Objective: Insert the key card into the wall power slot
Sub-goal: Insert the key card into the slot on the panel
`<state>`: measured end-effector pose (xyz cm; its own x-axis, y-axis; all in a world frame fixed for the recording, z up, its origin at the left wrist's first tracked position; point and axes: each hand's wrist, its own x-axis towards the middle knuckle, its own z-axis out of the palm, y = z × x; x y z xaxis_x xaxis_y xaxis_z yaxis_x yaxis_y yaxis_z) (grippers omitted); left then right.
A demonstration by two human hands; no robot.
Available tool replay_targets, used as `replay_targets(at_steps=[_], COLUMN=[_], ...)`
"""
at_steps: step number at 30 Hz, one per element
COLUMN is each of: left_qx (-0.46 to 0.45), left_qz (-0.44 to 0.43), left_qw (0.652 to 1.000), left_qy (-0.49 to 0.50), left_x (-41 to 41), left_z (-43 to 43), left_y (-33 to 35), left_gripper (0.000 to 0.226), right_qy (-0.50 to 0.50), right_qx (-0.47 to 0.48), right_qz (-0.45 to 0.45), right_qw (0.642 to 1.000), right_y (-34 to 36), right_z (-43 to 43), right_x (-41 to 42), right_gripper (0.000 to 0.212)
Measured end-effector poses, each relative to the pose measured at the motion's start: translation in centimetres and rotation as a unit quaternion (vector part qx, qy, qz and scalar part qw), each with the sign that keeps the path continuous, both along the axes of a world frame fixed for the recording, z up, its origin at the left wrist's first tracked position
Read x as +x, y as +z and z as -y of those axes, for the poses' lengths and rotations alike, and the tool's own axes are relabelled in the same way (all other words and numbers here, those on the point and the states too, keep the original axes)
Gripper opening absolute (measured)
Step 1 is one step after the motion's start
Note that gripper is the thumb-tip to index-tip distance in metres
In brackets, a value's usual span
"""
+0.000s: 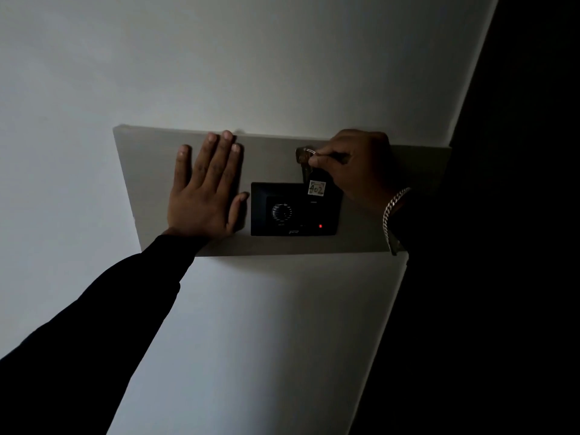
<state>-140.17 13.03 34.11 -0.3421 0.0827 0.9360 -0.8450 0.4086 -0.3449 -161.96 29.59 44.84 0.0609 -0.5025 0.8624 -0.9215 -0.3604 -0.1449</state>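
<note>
gloom covers most of the scene, with a pale wall [282, 58] and a grey board [150, 171] fixed across it. a black panel [293, 209] sits on the board, with a round dial [281, 211] at its middle and a small red light [320, 226] low on its right side.

the left hand [205, 189] lies flat on the board just left of the panel, fingers spread and straight, palm down, holding nothing; its thumb tip nearly meets the panel's left edge. a dark sleeve [94, 324] runs down from it to the lower left.

the right hand [357, 167] is above the panel's upper right corner, fingers pinched closed on a ring [309, 151] with a metal key [303, 161] hanging from it. the card [316, 187], a small dark tag with a white label reading 402, hangs below the fingers over the top right part of the panel. whether its lower edge is already in the slot cannot be told in the dark. a chain bracelet [392, 211] circles the right wrist.
</note>
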Motion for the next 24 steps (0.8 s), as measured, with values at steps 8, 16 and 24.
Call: replay_targets(at_steps=[8, 16, 24], left_qx=[0.021, 0.035, 0.062], left_qz=[0.008, 0.012, 0.025], left_qw=[1.000, 0.999, 0.997], left_qy=[0.009, 0.009, 0.025], left_x=[0.1, 0.1, 0.3], left_z=[-0.3, -0.6, -0.7], left_y=[0.2, 0.2, 0.3], left_gripper=[0.075, 0.073, 0.072], right_qy=[0.027, 0.037, 0.023], right_qx=[-0.028, -0.033, -0.042], right_qz=[0.030, 0.031, -0.012], right_qw=[0.999, 0.998, 0.999], right_y=[-1.4, -1.9, -3.2], right_z=[0.6, 0.5, 0.8], right_x=[-0.5, -0.3, 0.1], right_gripper=[0.014, 0.010, 0.011])
